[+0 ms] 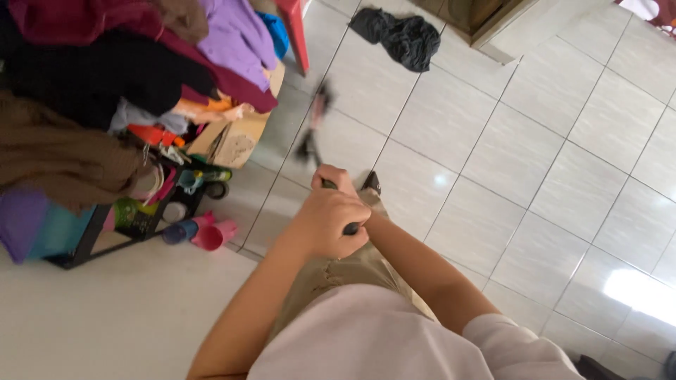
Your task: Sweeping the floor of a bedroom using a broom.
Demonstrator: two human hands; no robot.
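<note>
Both my hands clasp a thin dark handle (350,228) in front of my body, above a tiled floor (563,176). My left hand (327,222) wraps around the handle's near end. My right hand (336,177) lies mostly behind the left, with its fingers showing just above on the same handle. From there the tool runs up and to the left, and its far end (313,127) is a dark and pinkish blur over the tiles. My dark shoe tip (371,181) shows just right of the hands.
A heap of clothes (105,77) covers a low black rack (84,243) at left. Beside them sit a cardboard box (232,141) and pink cups (211,236). A dark cloth (405,39) lies crumpled on the far tiles, between a red furniture leg (296,35) and a wooden base (486,21).
</note>
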